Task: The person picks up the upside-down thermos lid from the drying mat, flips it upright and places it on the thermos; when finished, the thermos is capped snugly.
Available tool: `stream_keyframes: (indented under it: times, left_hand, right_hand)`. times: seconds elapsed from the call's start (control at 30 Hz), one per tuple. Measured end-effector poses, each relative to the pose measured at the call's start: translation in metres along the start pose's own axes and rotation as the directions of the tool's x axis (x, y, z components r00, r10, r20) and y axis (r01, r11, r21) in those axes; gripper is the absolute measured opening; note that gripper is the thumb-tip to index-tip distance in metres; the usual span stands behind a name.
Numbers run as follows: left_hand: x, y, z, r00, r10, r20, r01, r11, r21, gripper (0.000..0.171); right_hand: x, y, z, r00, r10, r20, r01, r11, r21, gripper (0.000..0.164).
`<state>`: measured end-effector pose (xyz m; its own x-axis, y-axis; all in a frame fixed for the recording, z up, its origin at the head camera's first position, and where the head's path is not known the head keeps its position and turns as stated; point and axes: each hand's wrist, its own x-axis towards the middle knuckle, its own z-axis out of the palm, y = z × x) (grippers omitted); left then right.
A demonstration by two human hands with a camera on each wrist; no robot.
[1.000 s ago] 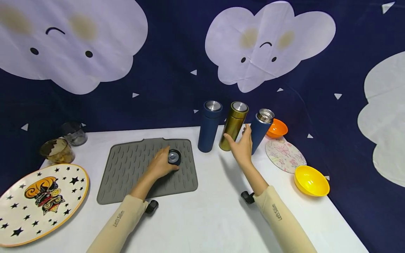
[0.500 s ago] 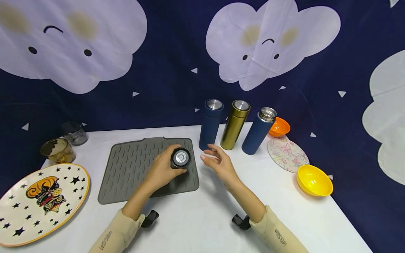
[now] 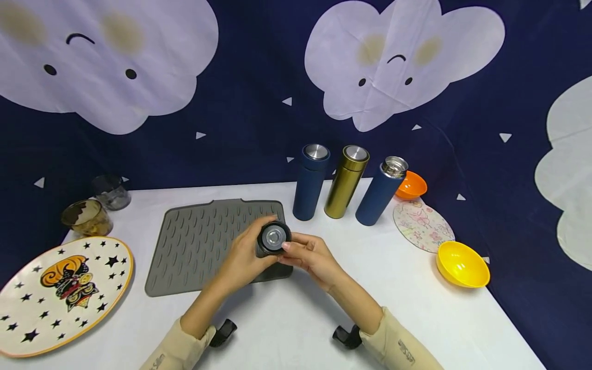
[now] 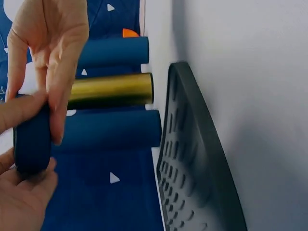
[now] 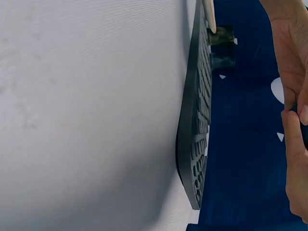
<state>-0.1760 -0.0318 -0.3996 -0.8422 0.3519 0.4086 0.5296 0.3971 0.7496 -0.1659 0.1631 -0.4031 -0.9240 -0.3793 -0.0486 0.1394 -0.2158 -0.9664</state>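
Note:
In the head view my left hand point(image 3: 244, 255) holds a dark flask lid point(image 3: 274, 238) above the mat, its underside facing up. From the other side my right hand point(image 3: 318, 261) grips the same lid, with the thumb at its rim. The left wrist view shows the lid's blue side point(image 4: 32, 142) between both hands. Behind stands an uncapped blue flask point(image 3: 378, 195) with a bare steel mouth. Beside it are a gold flask point(image 3: 344, 187) and another blue flask point(image 3: 309, 190), both capped.
A grey ribbed mat point(image 3: 194, 246) lies below the hands. Leftward are a star-patterned plate point(image 3: 108, 303), an amber glass point(image 3: 88, 218) and a dark glass point(image 3: 112, 194). Rightward are a yellow bowl point(image 3: 462, 264), an orange bowl point(image 3: 411, 186) and a floral round mat point(image 3: 423, 226).
My left hand has lifted the lid off the mat and moved it toward the right. My right hand has left the uncapped flask, come leftward and taken hold of the lid.

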Motion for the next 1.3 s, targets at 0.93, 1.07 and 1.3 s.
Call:
stream_keyframes:
  times: [0.93, 1.07, 1.3]
  left_hand:
    - [-0.012, -0.018, -0.015, 0.912, -0.101, 0.398, 0.335, 0.741, -0.581, 0.082]
    - [-0.014, -0.017, -0.011, 0.934, -0.087, 0.347, 0.277, 0.790, -0.546, 0.081]
    - [-0.018, -0.018, -0.008, 0.965, -0.049, 0.258, 0.171, 0.862, -0.476, 0.077]
  right_hand:
    - [-0.011, 0.014, -0.008, 0.459, -0.542, 0.704, 0.608, -0.386, -0.694, 0.032]
    - [-0.011, 0.014, -0.009, 0.439, -0.528, 0.727, 0.610, -0.420, -0.672, 0.034]
    - [-0.010, 0.010, -0.009, 0.456, -0.531, 0.714, 0.603, -0.406, -0.687, 0.037]
